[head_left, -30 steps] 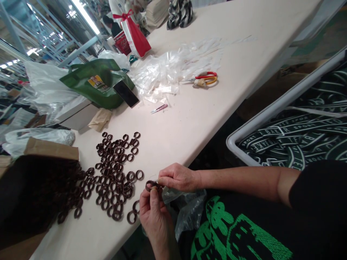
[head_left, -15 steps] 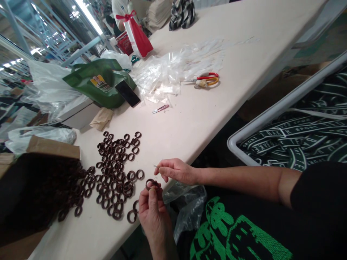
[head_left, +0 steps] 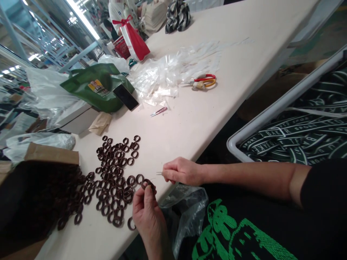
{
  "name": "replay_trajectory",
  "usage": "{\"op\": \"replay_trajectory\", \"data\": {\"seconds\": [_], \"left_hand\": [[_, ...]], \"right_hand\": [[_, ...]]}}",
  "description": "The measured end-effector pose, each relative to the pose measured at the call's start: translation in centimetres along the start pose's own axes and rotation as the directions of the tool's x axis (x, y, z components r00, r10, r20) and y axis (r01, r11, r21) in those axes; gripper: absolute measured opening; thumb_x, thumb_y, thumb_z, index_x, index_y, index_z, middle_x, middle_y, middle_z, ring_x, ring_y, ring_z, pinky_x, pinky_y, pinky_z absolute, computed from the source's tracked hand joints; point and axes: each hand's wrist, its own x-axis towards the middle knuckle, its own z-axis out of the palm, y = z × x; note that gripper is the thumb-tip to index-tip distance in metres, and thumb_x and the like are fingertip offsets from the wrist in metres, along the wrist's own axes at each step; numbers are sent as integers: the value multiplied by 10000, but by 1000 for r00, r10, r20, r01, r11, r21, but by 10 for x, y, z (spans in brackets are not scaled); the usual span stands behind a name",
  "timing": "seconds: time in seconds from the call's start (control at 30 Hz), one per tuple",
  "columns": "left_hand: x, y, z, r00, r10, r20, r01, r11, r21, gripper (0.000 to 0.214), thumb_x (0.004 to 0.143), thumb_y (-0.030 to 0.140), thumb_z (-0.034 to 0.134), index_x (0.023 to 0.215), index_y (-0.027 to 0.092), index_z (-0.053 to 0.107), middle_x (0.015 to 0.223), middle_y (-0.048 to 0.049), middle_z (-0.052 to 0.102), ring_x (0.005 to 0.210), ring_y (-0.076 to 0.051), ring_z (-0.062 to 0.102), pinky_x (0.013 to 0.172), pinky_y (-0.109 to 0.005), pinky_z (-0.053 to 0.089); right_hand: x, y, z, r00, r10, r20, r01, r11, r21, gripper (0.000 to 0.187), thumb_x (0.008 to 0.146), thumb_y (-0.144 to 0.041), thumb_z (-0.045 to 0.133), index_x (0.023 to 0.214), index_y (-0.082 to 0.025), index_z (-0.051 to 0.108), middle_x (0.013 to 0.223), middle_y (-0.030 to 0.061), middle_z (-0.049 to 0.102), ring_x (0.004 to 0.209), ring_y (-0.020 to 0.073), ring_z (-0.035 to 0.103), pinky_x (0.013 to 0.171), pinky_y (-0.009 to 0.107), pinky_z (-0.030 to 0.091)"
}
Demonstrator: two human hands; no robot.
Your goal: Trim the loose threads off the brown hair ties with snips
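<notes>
My left hand (head_left: 149, 213) is closed, pinching a small dark brown ring-shaped band (head_left: 145, 183) between thumb and fingers near the table's front edge. A fine thread seems to stick up from that band. To the right of it, my right hand (head_left: 184, 171) is closed around a slim metal tool (head_left: 159, 173). Only its thin pointed end shows; the palm hides the rest, and it stands apart from the band. Left of my hands, a pile of similar brown bands (head_left: 115, 177) is spread on the table (head_left: 184, 130). More spill from an open brown paper bag (head_left: 51, 154).
Farther back lie pink thread snips (head_left: 159, 111), red-and-yellow-handled scissors (head_left: 204, 82), clear plastic bags (head_left: 162, 76), a phone (head_left: 125, 97) and a green bag (head_left: 92, 86). A white-rimmed bin (head_left: 235, 153) of lettered straps stands right. Another person is partly visible at the far end.
My right hand has drawn slightly right, away from the band, its fingers more curled. My left hand has shifted a little left with the band. The camera view has moved slightly.
</notes>
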Motion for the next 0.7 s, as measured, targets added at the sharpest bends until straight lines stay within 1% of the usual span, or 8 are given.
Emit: {"op": "replay_trajectory", "data": {"seconds": [0.07, 0.17, 0.23, 0.3, 0.4, 0.5, 0.57, 0.7], "left_hand": [[1, 2, 2, 1000, -2, 12, 2, 1000, 3, 329, 627, 378, 877, 760, 176, 654, 781, 32, 661, 759, -99, 607, 735, -218, 485], [-1, 3, 3, 1000, -8, 27, 7, 1000, 22, 315, 650, 375, 865, 783, 176, 659, 800, 29, 667, 772, -99, 609, 760, -223, 486], [-3, 2, 3, 1000, -1, 28, 0, 999, 32, 308, 661, 375, 859, 784, 176, 659, 810, 26, 670, 773, -100, 610, 760, -226, 486], [-4, 0, 3, 999, 14, 34, -16, 999, 39, 293, 681, 375, 846, 787, 177, 657, 823, 22, 673, 774, -103, 612, 762, -233, 489], [-6, -2, 3, 997, 36, 63, -38, 998, 40, 276, 713, 377, 824, 806, 177, 658, 865, 12, 679, 797, -112, 621, 775, -247, 494], [-6, -4, 4, 996, 24, 82, -25, 999, 22, 280, 708, 372, 830, 814, 177, 661, 875, 11, 679, 821, -116, 630, 788, -246, 497], [-6, -4, 5, 997, 8, 79, -9, 1000, 18, 282, 704, 371, 833, 808, 174, 659, 857, 13, 676, 822, -114, 631, 793, -240, 499], [-5, -4, 7, 997, 7, 76, -8, 1000, 13, 296, 689, 375, 841, 791, 169, 655, 856, 7, 681, 817, -115, 636, 791, -240, 508]], "right_hand": [[-4, 6, 10, 996, 69, 62, -71, 997, 27, 374, 969, -408, 494, 771, -125, 638, 625, 2, 600, 588, 107, 541, 616, 231, 426], [-3, 15, 21, 988, 109, 106, -118, 990, 76, 389, 974, -408, 489, 773, -119, 654, 615, 0, 609, 586, 100, 542, 617, 219, 430], [-1, 18, 25, 990, 112, 85, -119, 989, 89, 392, 974, -414, 489, 782, -116, 657, 624, 0, 613, 595, 98, 550, 620, 214, 432], [0, 17, 27, 995, 100, 26, -102, 993, 54, 392, 973, -422, 487, 792, -118, 656, 632, -5, 609, 596, 95, 543, 616, 209, 424], [2, 15, 27, 997, -23, -76, 13, 991, -136, 384, 968, -442, 500, 814, -130, 661, 648, -13, 590, 595, 91, 492, 592, 207, 383], [4, 15, 26, 974, -188, -128, 134, 929, -346, 366, 969, -448, 512, 841, -141, 667, 708, 4, 611, 641, 106, 487, 599, 217, 359], [5, 17, 25, 959, -247, -139, 163, 882, -441, 359, 975, -445, 509, 840, -149, 660, 736, 14, 628, 658, 114, 493, 603, 223, 351], [7, 19, 22, 943, -312, -120, 188, 792, -581, 360, 980, -445, 505, 792, -165, 630, 739, 15, 628, 652, 119, 495, 588, 234, 329]]}}
